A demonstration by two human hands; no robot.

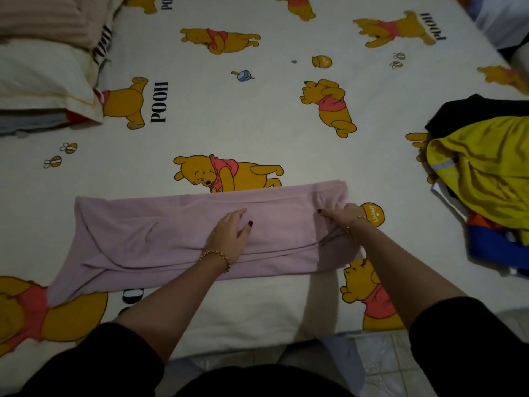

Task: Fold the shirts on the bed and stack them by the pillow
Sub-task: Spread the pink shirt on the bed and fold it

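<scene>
A pale pink shirt (160,236) lies folded into a long band across the near part of the bed (257,116). My left hand (230,233) presses flat on its middle with straight fingers. My right hand (342,214) pinches the cloth at the shirt's right end, where the fabric bunches. A pile of unfolded shirts lies at the right edge, with a yellow one (486,173) on top, a black one (472,110) behind and a blue one (492,247) beneath. The white pillow (40,78) is at the far left.
The bed sheet is cream with a yellow bear print. A pinkish ribbed cloth (45,18) sits behind the pillow at the top left. Grey folded fabric (28,121) shows under the pillow's near edge. Tiled floor (380,359) shows at the bed's near edge.
</scene>
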